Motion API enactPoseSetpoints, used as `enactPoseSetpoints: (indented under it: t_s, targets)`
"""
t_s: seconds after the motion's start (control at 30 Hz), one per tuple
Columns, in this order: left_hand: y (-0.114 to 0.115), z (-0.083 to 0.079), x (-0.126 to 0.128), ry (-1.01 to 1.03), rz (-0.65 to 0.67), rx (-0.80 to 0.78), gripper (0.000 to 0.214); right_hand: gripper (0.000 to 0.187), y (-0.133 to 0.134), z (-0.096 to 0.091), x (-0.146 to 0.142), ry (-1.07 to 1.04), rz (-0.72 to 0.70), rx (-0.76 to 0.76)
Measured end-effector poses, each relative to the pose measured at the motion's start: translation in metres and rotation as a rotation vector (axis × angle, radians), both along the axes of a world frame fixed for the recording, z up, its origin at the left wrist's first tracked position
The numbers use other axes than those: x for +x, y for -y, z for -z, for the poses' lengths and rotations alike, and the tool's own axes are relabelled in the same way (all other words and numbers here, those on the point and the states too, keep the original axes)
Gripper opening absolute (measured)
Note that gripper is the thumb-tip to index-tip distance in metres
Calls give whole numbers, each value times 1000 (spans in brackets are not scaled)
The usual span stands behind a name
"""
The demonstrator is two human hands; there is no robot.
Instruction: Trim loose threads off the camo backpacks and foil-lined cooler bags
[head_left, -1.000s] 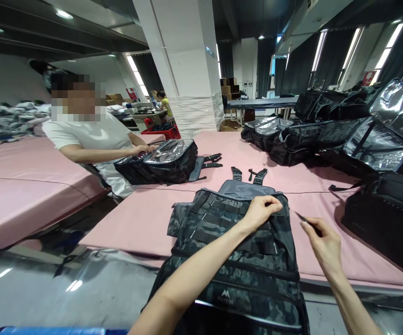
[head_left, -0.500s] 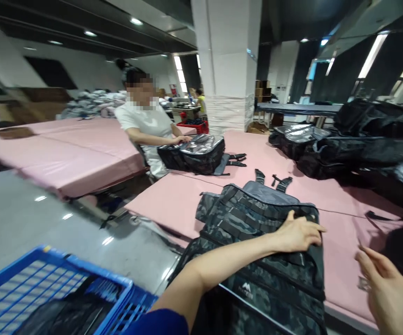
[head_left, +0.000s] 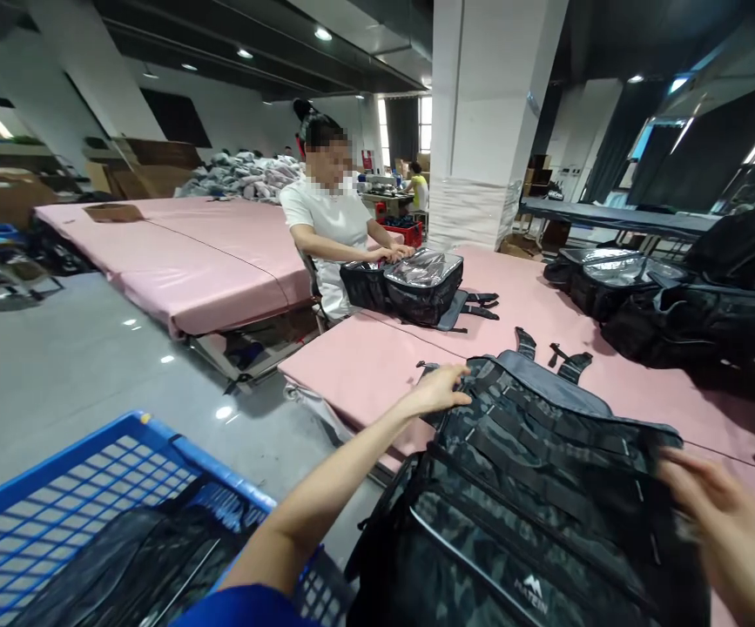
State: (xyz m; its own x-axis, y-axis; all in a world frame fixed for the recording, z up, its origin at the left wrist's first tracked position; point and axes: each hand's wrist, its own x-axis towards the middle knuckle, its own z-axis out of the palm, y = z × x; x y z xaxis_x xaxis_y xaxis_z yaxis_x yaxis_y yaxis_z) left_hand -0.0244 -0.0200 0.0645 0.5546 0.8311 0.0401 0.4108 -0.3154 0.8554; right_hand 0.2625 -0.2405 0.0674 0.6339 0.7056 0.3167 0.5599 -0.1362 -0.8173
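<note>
A black camouflage backpack (head_left: 547, 488) with webbing rows and a white printed logo lies front side up before me, its shoulder straps spread beyond its far end. My left hand (head_left: 439, 392) touches its far left edge, thumb and fingers apart. Smeared by motion, my right hand (head_left: 723, 522) is at the right edge of the bag. Its fingertips overlap the fabric there, and whether they grip it cannot be made out.
A blue plastic crate (head_left: 135, 431) holding black bags stands at lower left. Across the pink-covered table (head_left: 338, 366), a seated person in white (head_left: 325, 218) handles another open backpack (head_left: 422, 283). More black bags (head_left: 677, 305) are piled at right. Behind stands a white pillar (head_left: 481, 113).
The view has swung left. My left hand has gone from the bag's upper right to its far left edge. My right hand has come in from beside the bag to its right edge.
</note>
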Motion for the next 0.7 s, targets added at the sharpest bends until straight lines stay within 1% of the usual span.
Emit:
enactPoseSetpoints:
  t_s: [0.03, 0.1, 0.13, 0.2, 0.23, 0.3, 0.37, 0.47, 0.57, 0.7]
  targets:
    - [-9, 11, 4, 14, -21, -47, 45, 41, -17, -2, -17, 4, -82, -42]
    - [-19, 29, 12, 66, -23, -136, 39, 38, -57, -1, -51, 81, -293, -89]
    - [-21, 36, 16, 101, -21, -166, 36, 36, -77, 1, -66, 144, -341, -115]
    - [-20, 44, 19, 178, -14, -245, 31, 32, -112, 8, -89, 292, -372, -129]
    - [-20, 46, 18, 215, -1, -290, 29, 31, -126, 13, -96, 361, -375, -120]
    - [-19, 47, 16, 283, 34, -380, 28, 29, -145, 19, -103, 481, -383, -76]
    - [-20, 47, 14, 347, 60, -455, 28, 27, -154, 23, -103, 570, -392, -38]
    - [-22, 47, 13, 426, 80, -535, 28, 24, -155, 25, -101, 637, -406, -11]
    - [-22, 47, 13, 469, 103, -594, 25, 21, -152, 26, -100, 649, -440, -1]
    - [-22, 47, 12, 494, 121, -636, 25, 21, -151, 27, -101, 613, -487, -22]
